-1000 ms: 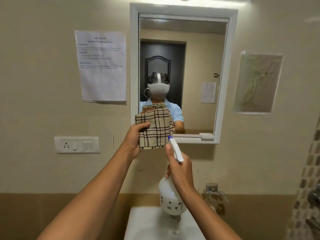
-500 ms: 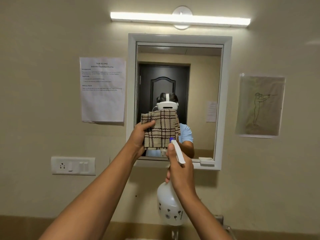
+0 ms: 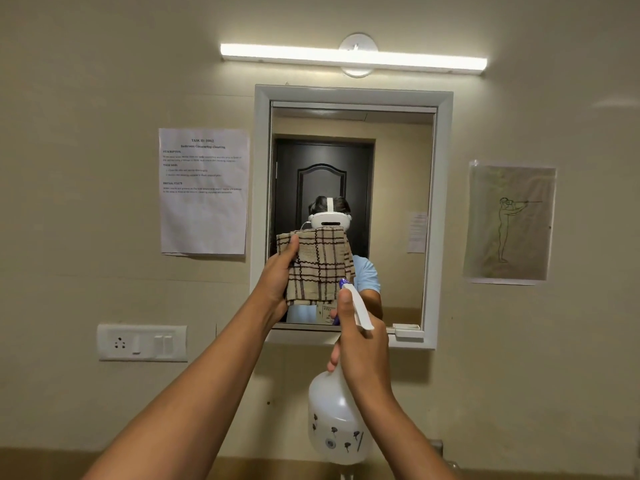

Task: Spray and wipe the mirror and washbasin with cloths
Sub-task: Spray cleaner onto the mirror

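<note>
In front of the white-framed wall mirror (image 3: 391, 209), our left hand (image 3: 277, 282) gripped the beige checked cloth (image 3: 320, 265) while our right hand (image 3: 360, 344) clasped the translucent white spray bottle (image 3: 334, 424). With the blue nozzle (image 3: 343, 282) just beside the cloth, we judged the spray could soak fabric rather than glass.

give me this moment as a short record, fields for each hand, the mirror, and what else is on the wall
left hand: left hand grips a checked cloth, raised in front of the mirror's lower part
right hand: right hand holds a white spray bottle by the neck, nozzle pointed toward the mirror
mirror: mirror in a white frame, tube light lit above it
wall left: printed sheet, switch plate below it
wall right: figure drawing
washbasin: not in view
</note>
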